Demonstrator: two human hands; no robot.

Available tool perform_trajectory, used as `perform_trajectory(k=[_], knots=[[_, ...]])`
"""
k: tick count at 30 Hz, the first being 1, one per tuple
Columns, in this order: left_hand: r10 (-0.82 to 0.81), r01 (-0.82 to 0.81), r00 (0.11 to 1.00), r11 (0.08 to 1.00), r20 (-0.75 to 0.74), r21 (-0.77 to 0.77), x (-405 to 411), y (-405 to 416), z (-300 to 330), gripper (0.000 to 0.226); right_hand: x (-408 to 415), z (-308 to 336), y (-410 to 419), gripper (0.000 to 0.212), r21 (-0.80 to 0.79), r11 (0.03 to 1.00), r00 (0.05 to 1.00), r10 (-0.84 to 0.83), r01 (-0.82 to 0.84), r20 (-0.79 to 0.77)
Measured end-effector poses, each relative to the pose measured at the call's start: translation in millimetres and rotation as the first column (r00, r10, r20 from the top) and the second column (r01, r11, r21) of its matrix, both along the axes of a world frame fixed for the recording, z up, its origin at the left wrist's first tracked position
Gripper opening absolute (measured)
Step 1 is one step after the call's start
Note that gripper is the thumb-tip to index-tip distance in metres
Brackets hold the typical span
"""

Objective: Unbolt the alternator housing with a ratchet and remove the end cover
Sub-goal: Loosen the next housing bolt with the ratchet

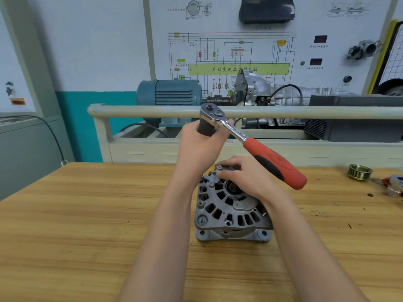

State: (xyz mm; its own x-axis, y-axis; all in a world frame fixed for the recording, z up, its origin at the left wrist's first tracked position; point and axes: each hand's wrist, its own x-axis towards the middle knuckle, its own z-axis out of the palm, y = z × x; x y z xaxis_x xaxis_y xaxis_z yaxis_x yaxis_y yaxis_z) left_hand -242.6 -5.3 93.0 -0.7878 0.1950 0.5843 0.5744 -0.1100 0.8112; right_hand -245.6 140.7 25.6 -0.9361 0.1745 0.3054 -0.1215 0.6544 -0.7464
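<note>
A grey alternator (229, 212) stands on the wooden table (87, 225), its slotted end cover facing up. My left hand (200, 147) grips the dark socket under the head of a chrome ratchet (220, 119), held in the air above and behind the alternator. The ratchet's red and black handle (279, 164) points down to the right and nothing holds it. My right hand (246, 175) rests on the far top edge of the end cover, its fingers curled over the cover near a bolt boss. The fingertips are partly hidden.
A ribbed pulley (359, 172) and some small parts (394, 186) lie at the table's right edge. Behind the table runs a pale rail (152, 111) in front of a training stand with a blue motor (172, 92) and a gearbox.
</note>
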Motion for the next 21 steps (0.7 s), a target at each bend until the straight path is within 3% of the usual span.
perform_trajectory(k=[3, 7, 9, 10, 13, 16, 17, 19, 21], knots=[[-0.014, 0.014, 1.0, 1.0, -0.016, 0.015, 2.8, 0.9, 1.7, 0.043, 13.8, 7.6, -3.6, 0.031, 0.016, 0.999, 0.999, 0.031, -0.031, 0.019], [-0.005, 0.005, 1.0, 1.0, -0.014, 0.017, 6.2, 0.6, 2.3, 0.044, 45.1, 38.1, -6.9, 0.076, 0.245, 0.955, 0.981, 0.138, -0.169, 0.138], [0.002, -0.002, 1.0, 1.0, -0.003, 0.026, 8.5, 1.6, 2.9, 0.044, 69.0, 59.3, -9.6, 0.09, 0.341, 0.883, 0.936, 0.352, -0.323, -0.027], [0.002, -0.002, 1.0, 1.0, 0.002, 0.031, 9.6, 1.5, 3.1, 0.044, 80.0, 68.7, -11.9, 0.088, 0.378, 0.831, 0.87, 0.479, -0.407, -0.118], [-0.018, 0.018, 1.0, 1.0, 0.015, 0.024, 12.9, -0.8, 4.5, 0.043, 94.0, 75.8, -17.0, 0.095, 0.238, 0.798, 0.747, 0.602, -0.553, -0.281], [0.004, -0.005, 1.0, 0.999, 0.029, 0.05, 12.0, -0.7, 3.9, 0.044, 91.9, 73.2, -21.5, 0.117, 0.024, 0.852, 0.747, 0.472, -0.523, -0.468], [0.017, -0.018, 0.999, 0.999, 0.034, 0.051, 11.5, -0.2, 3.8, 0.04, 90.6, 73.4, -23.1, 0.111, -0.036, 0.851, 0.716, 0.418, -0.524, -0.559], [0.021, -0.023, 0.999, 0.999, 0.047, 0.049, 9.3, -1.5, 3.3, 0.031, 85.9, 72.2, -27.4, 0.077, -0.142, 0.812, 0.612, 0.3, -0.567, -0.731], [-0.078, 0.075, 0.996, 0.995, 0.047, 0.059, 5.7, -8.4, 2.1, 0.033, 80.7, 73.5, -35.5, 0.035, -0.376, 0.648, 0.566, 0.106, -0.663, -0.817]])
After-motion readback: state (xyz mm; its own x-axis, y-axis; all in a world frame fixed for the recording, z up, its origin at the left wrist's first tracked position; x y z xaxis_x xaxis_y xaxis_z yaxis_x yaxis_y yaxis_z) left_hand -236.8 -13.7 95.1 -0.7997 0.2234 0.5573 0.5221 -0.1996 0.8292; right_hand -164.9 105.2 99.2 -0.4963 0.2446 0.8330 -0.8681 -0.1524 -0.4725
